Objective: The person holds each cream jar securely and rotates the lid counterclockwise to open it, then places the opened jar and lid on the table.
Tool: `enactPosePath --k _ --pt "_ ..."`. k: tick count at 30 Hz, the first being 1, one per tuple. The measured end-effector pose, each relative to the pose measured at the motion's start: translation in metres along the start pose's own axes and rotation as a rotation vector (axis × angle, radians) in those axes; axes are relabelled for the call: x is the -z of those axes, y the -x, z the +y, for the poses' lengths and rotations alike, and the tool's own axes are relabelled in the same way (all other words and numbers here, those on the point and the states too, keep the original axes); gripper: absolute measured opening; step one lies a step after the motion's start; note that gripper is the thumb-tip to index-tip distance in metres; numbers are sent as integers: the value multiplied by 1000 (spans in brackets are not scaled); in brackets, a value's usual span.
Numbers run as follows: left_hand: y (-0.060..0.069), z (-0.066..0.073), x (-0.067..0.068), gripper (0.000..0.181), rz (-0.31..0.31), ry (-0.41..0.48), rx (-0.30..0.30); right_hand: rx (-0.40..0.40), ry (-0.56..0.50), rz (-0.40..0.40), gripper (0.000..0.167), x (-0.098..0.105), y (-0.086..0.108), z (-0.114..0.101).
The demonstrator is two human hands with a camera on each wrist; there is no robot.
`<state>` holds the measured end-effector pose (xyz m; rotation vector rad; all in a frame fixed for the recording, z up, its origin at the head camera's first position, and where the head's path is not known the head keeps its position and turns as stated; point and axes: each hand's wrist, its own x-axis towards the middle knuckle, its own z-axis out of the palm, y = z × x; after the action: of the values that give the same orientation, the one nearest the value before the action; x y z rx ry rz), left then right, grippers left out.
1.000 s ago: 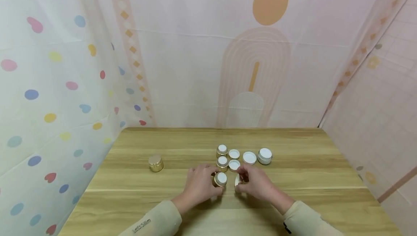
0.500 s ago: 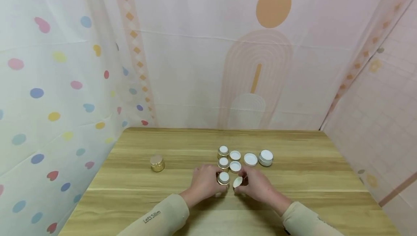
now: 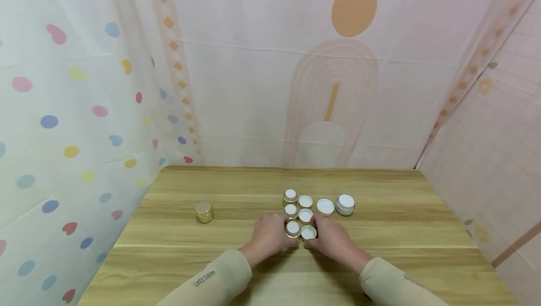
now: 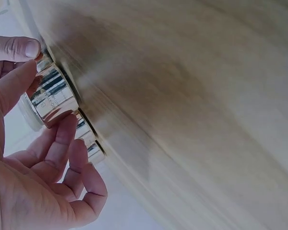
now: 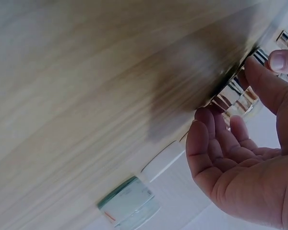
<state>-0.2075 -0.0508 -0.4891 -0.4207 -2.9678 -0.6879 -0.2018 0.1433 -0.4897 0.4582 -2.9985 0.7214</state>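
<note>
My left hand point(image 3: 270, 233) grips a small gold jar point(image 3: 293, 230) with a white top, upright on the table. In the left wrist view, thumb and fingers lie round the shiny wall of this gold jar point(image 4: 55, 93). Right beside it, my right hand point(image 3: 334, 238) pinches a gold lid point(image 3: 309, 233), white inside facing up. The right wrist view has the lid's gold side point(image 5: 237, 98) between thumb and fingers, at the tabletop. Behind these stand two more gold jars point(image 3: 290, 210) in a column, with two upturned lids point(image 3: 305, 215) to their right.
A larger upturned white lid point(image 3: 325, 207) lies further right, next to a pale glass jar point(image 3: 345, 204) with a white top. A closed gold jar point(image 3: 204, 212) stands alone on the left. The wooden table point(image 3: 177, 259) ends at a patterned curtain point(image 3: 253, 109).
The lid in my right hand has gone from standing on edge to lying flat with its inside up. My left hand has shifted the gold jar slightly right, close to the lid.
</note>
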Motion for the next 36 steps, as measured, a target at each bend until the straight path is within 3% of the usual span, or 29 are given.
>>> enactPosePath --k 6,10,15,17,19,23,26,31,36 --pt "7 -4 5 57 -23 81 25 12 -24 23 49 0 2 4" --pt "19 -18 21 63 -23 174 86 -31 -78 7 47 4 8 9" --pt "35 -64 58 57 144 179 178 -109 -150 -23 43 16 19 14" --pt "42 -89 72 66 213 166 231 -122 -162 -27 41 21 22 16" --pt "49 -114 83 78 241 181 282 -125 -167 -29 39 25 25 18" --pt "57 -153 92 99 178 217 374 -118 -188 -27 38 29 28 20" --pt "56 -171 92 104 105 251 410 -87 -196 -32 37 30 29 19" --pt "47 -183 90 98 65 271 394 -53 -199 -56 35 28 29 16" --pt "37 -188 87 85 75 280 395 -70 -216 -75 34 28 29 11"
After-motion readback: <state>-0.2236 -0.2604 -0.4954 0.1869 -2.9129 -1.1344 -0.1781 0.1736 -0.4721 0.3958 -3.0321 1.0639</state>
